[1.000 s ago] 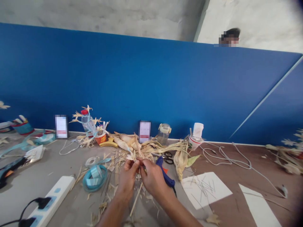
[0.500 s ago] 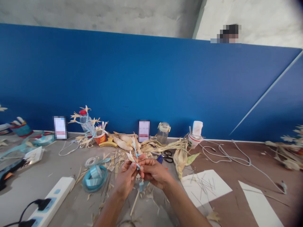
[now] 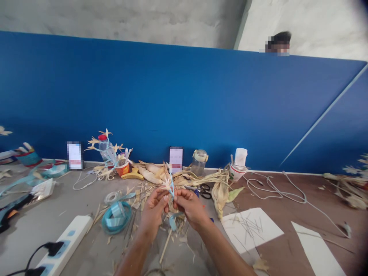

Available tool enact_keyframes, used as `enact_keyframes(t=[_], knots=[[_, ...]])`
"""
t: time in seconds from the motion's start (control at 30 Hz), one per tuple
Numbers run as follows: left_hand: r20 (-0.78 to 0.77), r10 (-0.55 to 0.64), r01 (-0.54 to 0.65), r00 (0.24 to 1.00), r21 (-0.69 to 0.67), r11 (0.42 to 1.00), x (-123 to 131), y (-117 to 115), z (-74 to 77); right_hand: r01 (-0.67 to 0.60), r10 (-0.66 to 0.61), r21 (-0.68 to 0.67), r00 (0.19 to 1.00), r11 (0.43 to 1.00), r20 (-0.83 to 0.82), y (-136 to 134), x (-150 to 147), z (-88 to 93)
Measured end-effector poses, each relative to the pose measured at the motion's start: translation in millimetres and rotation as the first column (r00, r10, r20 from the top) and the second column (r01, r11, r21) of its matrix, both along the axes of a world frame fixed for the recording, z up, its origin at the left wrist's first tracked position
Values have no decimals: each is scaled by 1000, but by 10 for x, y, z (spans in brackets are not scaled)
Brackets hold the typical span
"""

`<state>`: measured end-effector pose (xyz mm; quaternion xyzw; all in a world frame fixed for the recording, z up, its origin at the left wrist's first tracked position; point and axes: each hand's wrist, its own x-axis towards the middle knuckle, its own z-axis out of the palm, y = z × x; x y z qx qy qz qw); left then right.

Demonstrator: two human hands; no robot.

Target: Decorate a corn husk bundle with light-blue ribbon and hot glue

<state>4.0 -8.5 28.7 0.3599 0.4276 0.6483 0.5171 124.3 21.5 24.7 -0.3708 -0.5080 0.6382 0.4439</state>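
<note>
Between my hands, above the littered table, stands a small husk flower [image 3: 166,185] with pale petals and a stem [image 3: 171,188] wrapped in light blue ribbon. My left hand [image 3: 155,209] is closed, its thumb and fingers pinched beside the flower's lower stem. From the other side my right hand [image 3: 191,207] pinches the same wrapped stem. A loose bit of blue ribbon [image 3: 173,222] shows just below my hands. Fingertips cover the lowest part of the stem. Dried corn husks [image 3: 152,173] lie right behind, and a roll of blue ribbon [image 3: 116,218] rests left of my left hand.
A power strip [image 3: 67,243] lies front left. Black-handled scissors [image 3: 205,191], a glass jar [image 3: 199,161] and a paper cup [image 3: 237,172] sit behind on the right. Thin wires rest on white paper [image 3: 253,230]. A blue partition [image 3: 172,103] rises behind; a person's head shows above it.
My hands have drawn slightly apart and turned the flower, so its blue stem stands more upright. The view has shifted a little.
</note>
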Motion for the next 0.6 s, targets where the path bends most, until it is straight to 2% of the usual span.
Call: enact_keyframes(t=[0.07,0.13,0.2,0.27,0.37,0.43,0.5,0.6], knots=[[-168,98,-96,981,16,995,-5,16,-20,127,-155,183,976,975,150,-2,6,6],[-304,134,-130,943,34,991,10,21,-38,191,-315,392,906,900,281,-23,9,10],[-338,117,-114,934,29,993,45,16,-59,164,-411,543,833,824,371,-58,5,6],[-285,85,-85,955,14,996,87,9,-88,102,-449,614,776,783,443,-97,-7,-5],[-178,108,-111,978,-6,994,124,4,-132,52,-463,637,733,769,499,-143,-34,-19],[-151,137,-142,979,-23,990,119,2,-147,49,-442,629,754,775,486,-157,-54,-17],[-156,151,-157,976,-28,987,97,-1,-146,61,-388,588,805,807,449,-157,-68,-5],[-183,171,-179,968,-24,984,66,-9,-119,80,-268,443,885,893,381,-127,-64,18]])
